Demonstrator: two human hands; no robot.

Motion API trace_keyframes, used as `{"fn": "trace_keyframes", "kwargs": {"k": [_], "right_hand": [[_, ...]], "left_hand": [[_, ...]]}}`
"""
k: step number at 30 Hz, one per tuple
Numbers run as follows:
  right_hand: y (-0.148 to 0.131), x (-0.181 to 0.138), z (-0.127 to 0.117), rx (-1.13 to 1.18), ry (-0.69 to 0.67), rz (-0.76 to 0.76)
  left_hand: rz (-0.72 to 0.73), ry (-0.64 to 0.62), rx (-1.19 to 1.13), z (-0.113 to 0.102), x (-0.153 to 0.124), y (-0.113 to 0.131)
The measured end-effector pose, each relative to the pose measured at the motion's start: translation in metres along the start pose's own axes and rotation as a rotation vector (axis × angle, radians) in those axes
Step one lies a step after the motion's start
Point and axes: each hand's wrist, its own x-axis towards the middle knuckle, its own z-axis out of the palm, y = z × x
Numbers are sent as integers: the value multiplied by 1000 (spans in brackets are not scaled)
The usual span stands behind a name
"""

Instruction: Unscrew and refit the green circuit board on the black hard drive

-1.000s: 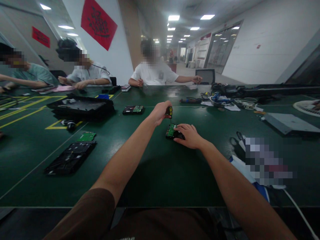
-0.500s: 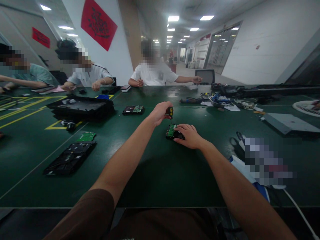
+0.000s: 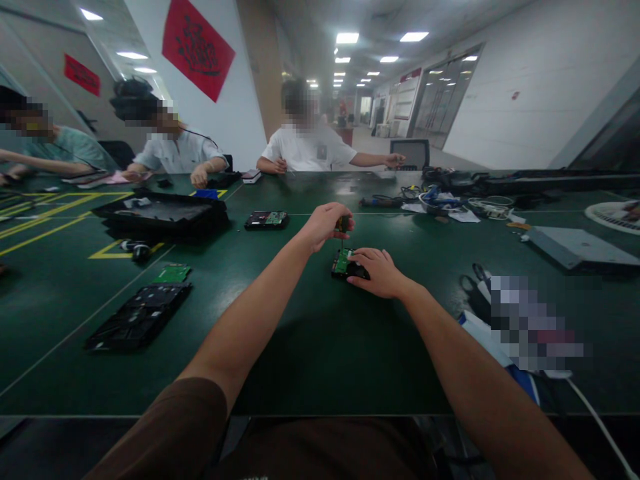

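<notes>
My left hand (image 3: 324, 226) is closed around the handle of a small screwdriver (image 3: 342, 231), which stands upright with its tip on a small hard drive (image 3: 343, 264) with a green circuit board. My right hand (image 3: 380, 272) lies flat on the right side of the drive, fingers spread, pressing it onto the green table (image 3: 320, 347). The right part of the drive is hidden under that hand.
A black tray (image 3: 163, 217), another drive (image 3: 267, 219), a loose green board (image 3: 173, 273) and a black panel (image 3: 140, 317) lie at left. Cables (image 3: 440, 199) and a grey box (image 3: 577, 247) sit at right. Three people sit across the table.
My left hand's fingers have turned round the screwdriver handle and now cover more of it. The person at the far left-centre has shifted a hand. The drive and my right hand have stayed put.
</notes>
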Motion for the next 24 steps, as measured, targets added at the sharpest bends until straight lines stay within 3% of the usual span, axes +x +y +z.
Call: {"fn": "trace_keyframes", "kwargs": {"k": [6,11,24], "right_hand": [[-2,0,-2,7,-26,15],[-3,0,-3,13,-36,31],[-3,0,-3,25,-34,30]], "left_hand": [[35,39,102,0,-1,2],[32,-9,85,-2,-1,1],[3,0,71,-2,0,1]]}}
